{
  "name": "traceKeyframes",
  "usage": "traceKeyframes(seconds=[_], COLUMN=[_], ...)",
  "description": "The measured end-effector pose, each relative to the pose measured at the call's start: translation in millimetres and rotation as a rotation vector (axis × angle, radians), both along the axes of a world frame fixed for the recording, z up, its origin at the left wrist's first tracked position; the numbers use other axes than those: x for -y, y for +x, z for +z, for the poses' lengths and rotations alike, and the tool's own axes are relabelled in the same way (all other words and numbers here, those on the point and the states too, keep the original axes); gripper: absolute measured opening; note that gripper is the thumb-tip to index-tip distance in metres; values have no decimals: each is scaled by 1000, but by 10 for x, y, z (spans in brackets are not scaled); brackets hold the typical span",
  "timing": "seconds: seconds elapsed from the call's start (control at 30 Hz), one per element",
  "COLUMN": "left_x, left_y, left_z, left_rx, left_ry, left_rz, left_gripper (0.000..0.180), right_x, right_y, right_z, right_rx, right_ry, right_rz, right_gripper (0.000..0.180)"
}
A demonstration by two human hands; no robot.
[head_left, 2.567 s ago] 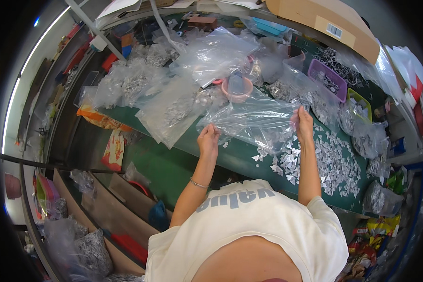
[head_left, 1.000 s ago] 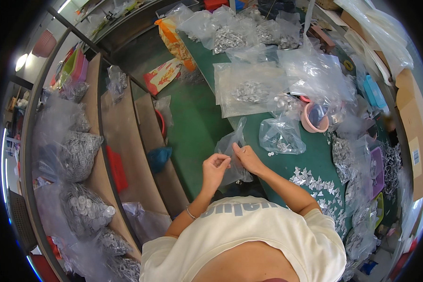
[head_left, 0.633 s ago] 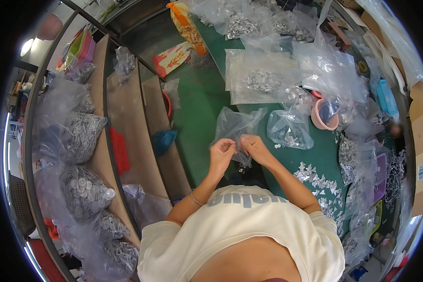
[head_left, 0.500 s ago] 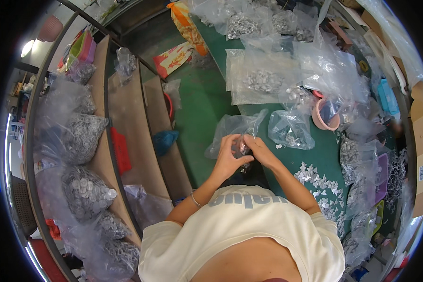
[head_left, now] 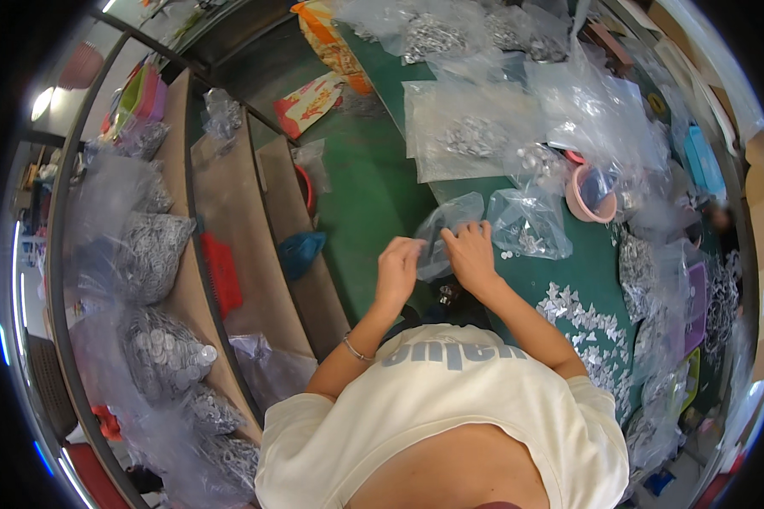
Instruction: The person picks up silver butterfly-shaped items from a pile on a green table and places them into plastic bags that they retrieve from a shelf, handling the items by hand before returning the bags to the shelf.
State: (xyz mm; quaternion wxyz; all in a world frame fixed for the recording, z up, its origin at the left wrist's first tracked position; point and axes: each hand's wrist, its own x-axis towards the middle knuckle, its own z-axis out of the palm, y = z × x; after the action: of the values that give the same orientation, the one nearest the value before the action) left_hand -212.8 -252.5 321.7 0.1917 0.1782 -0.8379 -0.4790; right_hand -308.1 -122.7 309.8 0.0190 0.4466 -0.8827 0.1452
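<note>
A clear plastic bag (head_left: 456, 211) spreads between my two hands at the near edge of the green table. My left hand (head_left: 396, 270) is closed, its fingertips pinching at the bag's left side. My right hand (head_left: 472, 259) has its fingers bent over the bag's front part and grips the film. Just right of it lies another clear bag (head_left: 530, 225) with some small silvery pieces inside. Below my hands, a small shiny metallic thing (head_left: 448, 294) shows near my lap, too small to make out.
Loose silvery star-like pieces (head_left: 581, 322) lie on the green table (head_left: 518, 284) at right. Beyond stand a pink cup (head_left: 579, 204) and bags of metal parts (head_left: 475, 136). At left, wooden shelves (head_left: 246, 254) hold filled bags (head_left: 157, 254), a red basket (head_left: 221, 271) and a blue bag (head_left: 300, 254).
My hands were together on the bunched bag; now they have moved apart, the left one leftward. The bag has shifted right and lies more spread between them.
</note>
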Motion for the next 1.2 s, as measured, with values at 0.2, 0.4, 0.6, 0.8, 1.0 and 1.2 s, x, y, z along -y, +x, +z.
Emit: traceKeyframes(seconds=[0.2, 0.4, 0.6, 0.8, 1.0, 1.2], left_x=[526, 467, 508, 508, 499, 336], left_y=[-32, -23, 209, 443, 723, 914], left_z=[-249, -197, -323, -325, -445, -412], left_rx=[-166, -173, -121, -19, 35, 68], left_ry=[405, 438, 485, 437, 419, 453], left_rz=[523, 423, 447, 477, 511, 532], left_gripper=[14, 12, 6, 21, 22, 17], right_x=[-224, -543, -248, 425, 1212, 1443], right_y=[49, -192, -1793, -2578, -2199, -2287], right_z=[-139, -202, -392, -701, -690, -1113], right_rx=[119, 365, 74, 172, -79, 92], right_ry=[-513, -769, -757, -71, -197, -603], right_rz=[149, 136, -639, -446, -450, -428], right_gripper=[18, 31, 110, 114, 90, 35])
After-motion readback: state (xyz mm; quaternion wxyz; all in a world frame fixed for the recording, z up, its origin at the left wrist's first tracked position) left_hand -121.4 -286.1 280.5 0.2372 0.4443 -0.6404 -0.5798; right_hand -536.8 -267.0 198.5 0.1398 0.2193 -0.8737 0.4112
